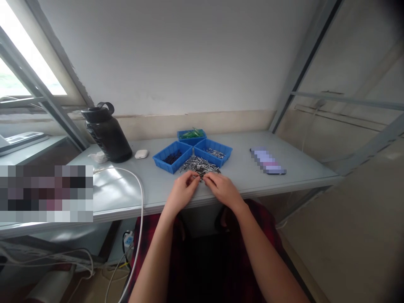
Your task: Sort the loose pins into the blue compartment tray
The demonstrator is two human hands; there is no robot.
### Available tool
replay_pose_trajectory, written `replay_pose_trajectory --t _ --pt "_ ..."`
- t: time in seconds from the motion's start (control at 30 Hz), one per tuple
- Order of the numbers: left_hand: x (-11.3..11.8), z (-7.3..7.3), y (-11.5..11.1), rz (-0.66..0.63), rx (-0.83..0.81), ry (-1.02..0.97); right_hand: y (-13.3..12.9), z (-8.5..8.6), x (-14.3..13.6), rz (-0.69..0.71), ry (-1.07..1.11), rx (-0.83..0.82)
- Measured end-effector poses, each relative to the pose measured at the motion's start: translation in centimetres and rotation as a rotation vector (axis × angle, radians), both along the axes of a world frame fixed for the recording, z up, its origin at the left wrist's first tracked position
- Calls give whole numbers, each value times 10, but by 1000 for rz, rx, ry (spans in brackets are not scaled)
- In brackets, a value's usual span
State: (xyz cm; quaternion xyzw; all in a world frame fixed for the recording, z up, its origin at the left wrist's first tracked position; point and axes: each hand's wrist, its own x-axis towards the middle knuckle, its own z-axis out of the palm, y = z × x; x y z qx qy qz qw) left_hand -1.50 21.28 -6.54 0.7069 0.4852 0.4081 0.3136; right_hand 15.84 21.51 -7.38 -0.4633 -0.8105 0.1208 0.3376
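Observation:
A pile of thin metal pins (198,164) lies on the grey table (240,183) in front of three blue bins. Dark small parts fill the left bin (164,166), metal pins lie in the right bin (227,155), and green pieces are in the back bin (186,139). At the pile's near edge, my left hand (185,187) has its fingers pinched together on something too small to make out. My right hand (222,188) faces it, thumb and fingertips closed, almost touching the left fingertips; what it holds is hidden.
A dark bottle (109,136) and a white case (141,154) stand left of the bins. To the right lies a phone (268,162). A white cable (142,202) hangs over the table's front edge on the left.

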Motion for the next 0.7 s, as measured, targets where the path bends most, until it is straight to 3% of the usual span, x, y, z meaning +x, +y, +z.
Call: replay_pose_trajectory --t 0.7 --pt "4 3 -2 72 -23 24 -1 -2 1 -26 75 -84"
